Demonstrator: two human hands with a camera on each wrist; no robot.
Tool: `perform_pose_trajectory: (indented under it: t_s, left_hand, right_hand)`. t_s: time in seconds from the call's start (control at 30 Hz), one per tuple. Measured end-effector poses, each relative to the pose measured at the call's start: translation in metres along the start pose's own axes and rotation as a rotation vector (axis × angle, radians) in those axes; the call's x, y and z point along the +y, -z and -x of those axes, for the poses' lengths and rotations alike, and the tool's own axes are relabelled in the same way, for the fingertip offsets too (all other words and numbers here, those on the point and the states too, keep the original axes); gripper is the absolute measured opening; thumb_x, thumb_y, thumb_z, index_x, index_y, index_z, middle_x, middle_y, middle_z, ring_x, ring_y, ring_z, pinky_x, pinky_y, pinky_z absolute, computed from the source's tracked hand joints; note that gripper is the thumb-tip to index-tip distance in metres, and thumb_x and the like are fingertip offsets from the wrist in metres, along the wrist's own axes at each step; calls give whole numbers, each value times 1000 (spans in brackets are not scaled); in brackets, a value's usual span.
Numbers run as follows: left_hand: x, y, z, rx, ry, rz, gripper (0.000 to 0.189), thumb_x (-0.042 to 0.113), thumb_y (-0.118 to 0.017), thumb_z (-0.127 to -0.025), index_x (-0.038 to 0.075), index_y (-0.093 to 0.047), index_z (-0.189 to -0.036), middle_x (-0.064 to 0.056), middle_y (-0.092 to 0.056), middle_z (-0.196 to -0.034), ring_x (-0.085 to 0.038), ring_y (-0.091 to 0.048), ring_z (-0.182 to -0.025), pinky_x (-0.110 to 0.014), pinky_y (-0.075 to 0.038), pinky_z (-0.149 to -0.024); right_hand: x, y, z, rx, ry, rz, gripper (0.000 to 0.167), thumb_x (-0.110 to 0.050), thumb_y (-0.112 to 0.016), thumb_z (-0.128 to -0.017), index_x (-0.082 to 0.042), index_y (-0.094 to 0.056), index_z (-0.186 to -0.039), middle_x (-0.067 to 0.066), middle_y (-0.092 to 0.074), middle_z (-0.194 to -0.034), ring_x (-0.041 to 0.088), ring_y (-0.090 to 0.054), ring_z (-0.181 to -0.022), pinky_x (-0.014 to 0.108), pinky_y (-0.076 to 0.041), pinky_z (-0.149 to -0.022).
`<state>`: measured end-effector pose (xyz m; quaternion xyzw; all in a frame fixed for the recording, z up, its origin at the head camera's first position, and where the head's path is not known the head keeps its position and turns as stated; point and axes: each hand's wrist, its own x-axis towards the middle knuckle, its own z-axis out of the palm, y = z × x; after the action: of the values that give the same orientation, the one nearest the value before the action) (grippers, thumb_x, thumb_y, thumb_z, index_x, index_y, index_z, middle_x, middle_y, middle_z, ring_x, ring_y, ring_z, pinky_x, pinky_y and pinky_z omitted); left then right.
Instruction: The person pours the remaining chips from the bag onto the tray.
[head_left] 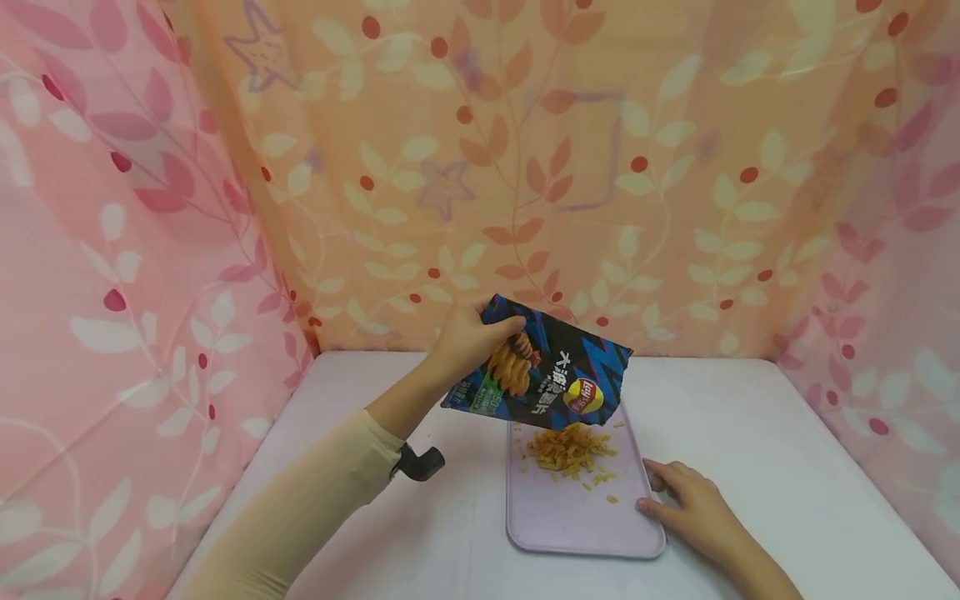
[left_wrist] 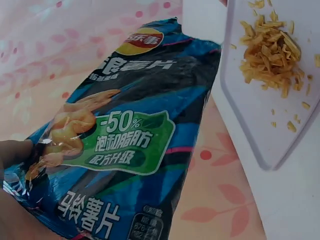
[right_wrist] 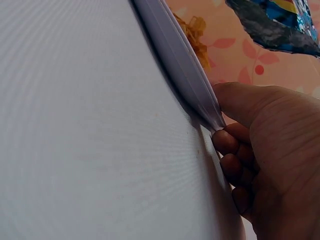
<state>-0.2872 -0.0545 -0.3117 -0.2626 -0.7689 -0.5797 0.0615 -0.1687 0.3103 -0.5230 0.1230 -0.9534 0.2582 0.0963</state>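
My left hand grips the bottom end of a blue and black potato chip bag, thumb across its printed front. The bag is tilted, its torn end hanging low over a pale purple tray. On the tray lies a heap of broken potato chips, with small crumbs scattered around it; in the left wrist view the chips show beside the bag. With thumb and curled fingers, my right hand pinches the tray's right rim, seen closely in the right wrist view around the tray edge.
The tray stands on a white table. Patterned cloth curtain closes off the back, and pink curtains hang at both sides. A black strap end sticks out at the left wrist.
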Motion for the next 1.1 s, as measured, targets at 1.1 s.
perform_pose_trajectory:
  t_s: [1.1]
  left_hand:
    - [-11,35,17,114,202,267,35,22,-72,-98,16,-63,-131,-9,-72,-118,-21,-71,-106,-35,-59,-93]
  right_hand:
    - [4,-6,-3,9,-6,4,66,-46,-84,-81,-8,-67,-133,-18,-54,-91,0,-45,-80,25,-42,-68]
